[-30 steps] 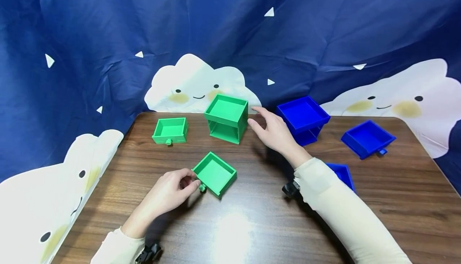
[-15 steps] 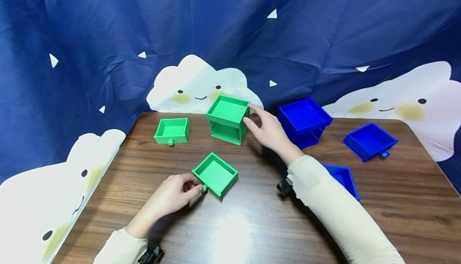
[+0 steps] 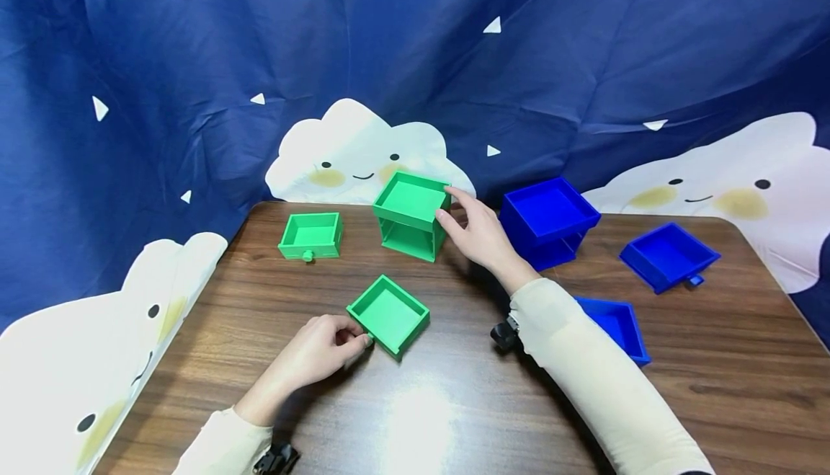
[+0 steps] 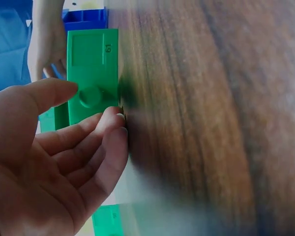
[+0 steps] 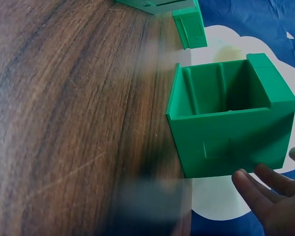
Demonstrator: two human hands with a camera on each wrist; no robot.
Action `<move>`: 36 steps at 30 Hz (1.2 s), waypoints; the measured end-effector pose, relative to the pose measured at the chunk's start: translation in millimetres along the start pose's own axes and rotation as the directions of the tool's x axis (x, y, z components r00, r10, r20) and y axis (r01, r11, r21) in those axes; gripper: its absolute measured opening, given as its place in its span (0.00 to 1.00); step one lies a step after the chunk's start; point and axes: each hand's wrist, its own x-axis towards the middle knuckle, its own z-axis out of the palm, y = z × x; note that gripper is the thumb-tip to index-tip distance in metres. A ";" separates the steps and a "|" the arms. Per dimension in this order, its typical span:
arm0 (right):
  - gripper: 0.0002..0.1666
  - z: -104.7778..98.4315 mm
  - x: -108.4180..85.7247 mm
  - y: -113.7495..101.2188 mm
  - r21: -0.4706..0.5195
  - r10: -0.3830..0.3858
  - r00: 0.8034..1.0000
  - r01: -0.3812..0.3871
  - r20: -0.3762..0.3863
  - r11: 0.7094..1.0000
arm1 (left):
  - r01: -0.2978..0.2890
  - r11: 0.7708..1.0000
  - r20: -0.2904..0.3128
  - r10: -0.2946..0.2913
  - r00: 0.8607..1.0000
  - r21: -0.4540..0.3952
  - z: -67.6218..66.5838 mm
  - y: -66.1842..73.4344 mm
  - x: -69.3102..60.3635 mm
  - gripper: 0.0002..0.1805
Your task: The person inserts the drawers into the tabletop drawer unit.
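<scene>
My left hand (image 3: 320, 349) is beside a green drawer (image 3: 389, 314) that lies angled on the table. In the left wrist view its thumb and relaxed fingers stand around the round knob (image 4: 91, 97), with a gap between thumb and fingers; contact is not clear. My right hand (image 3: 476, 230) is at the right side of the green cabinet frame (image 3: 411, 205), which stands upright with its front opening bare. In the right wrist view its spread fingers (image 5: 250, 189) reach the frame's edge; whether they touch it is hard to tell.
Another green drawer (image 3: 311, 236) sits at the back left. A blue cabinet frame (image 3: 551, 208) stands right of my right hand, with one blue drawer (image 3: 670, 255) farther right. Partly behind my right sleeve lies a second blue drawer (image 3: 612, 327). A blue curtain (image 3: 415, 42) hangs behind the table (image 3: 467, 396).
My right hand has moved slightly left to the green frame's side. My left thumb has come closer to the drawer's knob. The drawers and frames keep their places; the view has shifted a little.
</scene>
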 end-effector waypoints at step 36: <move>0.34 6.3 7.1 -2.1 0.088 0.053 0.999 -0.052 -0.005 0.995 | 0.117 0.927 0.103 -0.085 0.991 -0.356 10.3 0.5 4.3 0.11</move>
